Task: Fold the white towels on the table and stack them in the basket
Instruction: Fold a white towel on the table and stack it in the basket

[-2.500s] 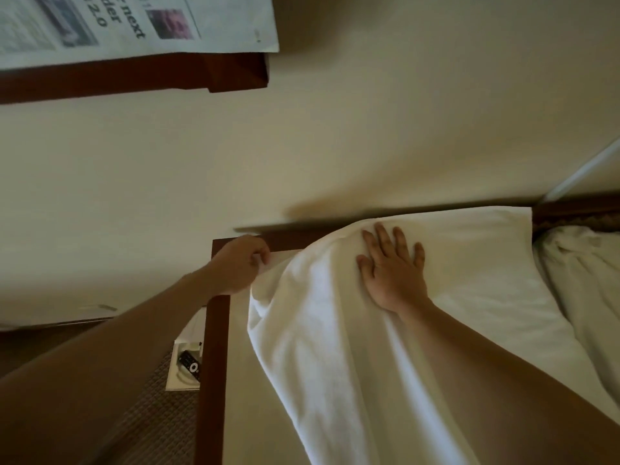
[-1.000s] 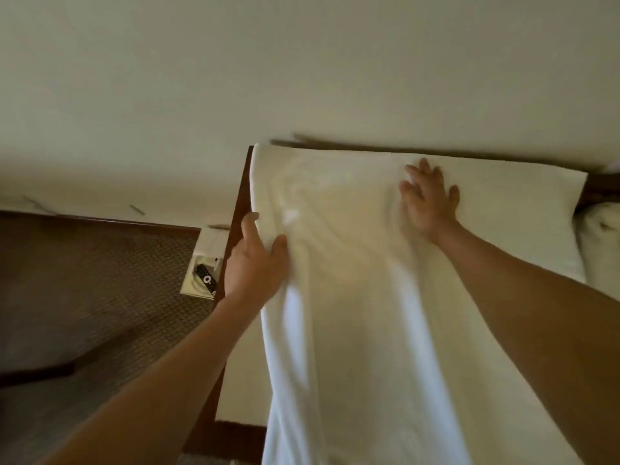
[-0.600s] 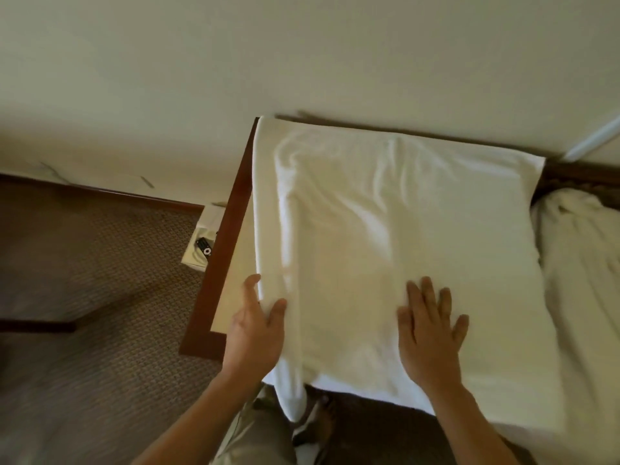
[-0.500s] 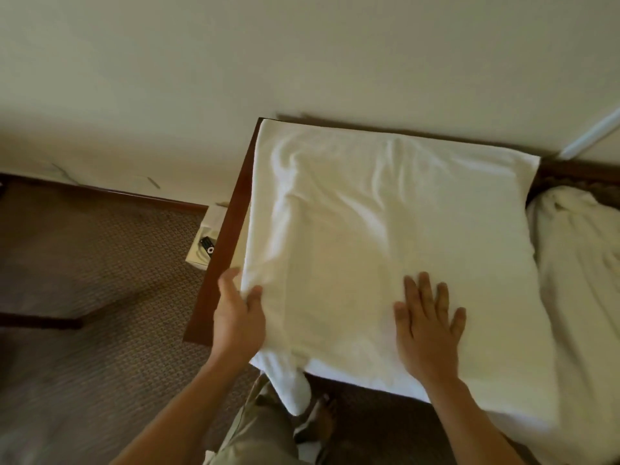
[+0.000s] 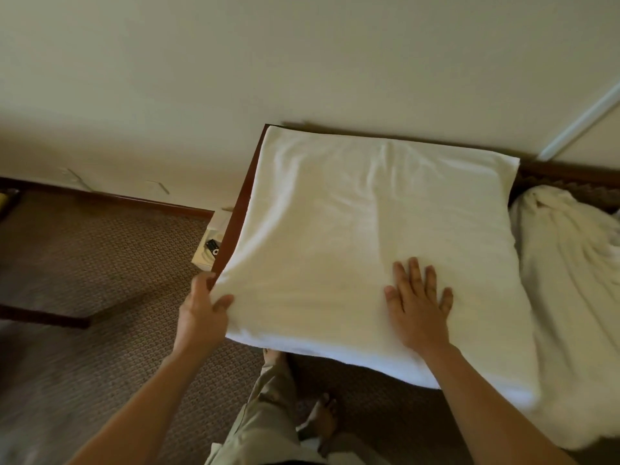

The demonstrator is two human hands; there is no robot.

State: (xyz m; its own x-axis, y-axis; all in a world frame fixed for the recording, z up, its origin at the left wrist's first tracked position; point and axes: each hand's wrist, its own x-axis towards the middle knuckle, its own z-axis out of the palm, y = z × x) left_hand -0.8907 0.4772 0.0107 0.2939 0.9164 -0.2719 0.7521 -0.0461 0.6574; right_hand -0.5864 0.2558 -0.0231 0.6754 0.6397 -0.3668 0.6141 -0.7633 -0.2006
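The fingers (image 5: pixel 414 280) of the right hand (image 5: pixel 417 310) lie straight and spread, flat on the white towel (image 5: pixel 369 229), gripping nothing; the palm seems to pin the cloth so it cannot slide while the other side is worked. The left hand (image 5: pixel 201 313) pinches the towel's near-left corner, thumb on top and the other fingers probably tucked beneath, though they are hidden by the cloth. That corner is raised off the counter (image 5: pixel 235 213), likely to start the next fold across. The towel is already doubled, spread over most of the counter, its near edge overhanging toward the person. A second, rumpled towel (image 5: pixel 570 280) lies just beside it on the right, not yet folded. The basket cannot be made out here.
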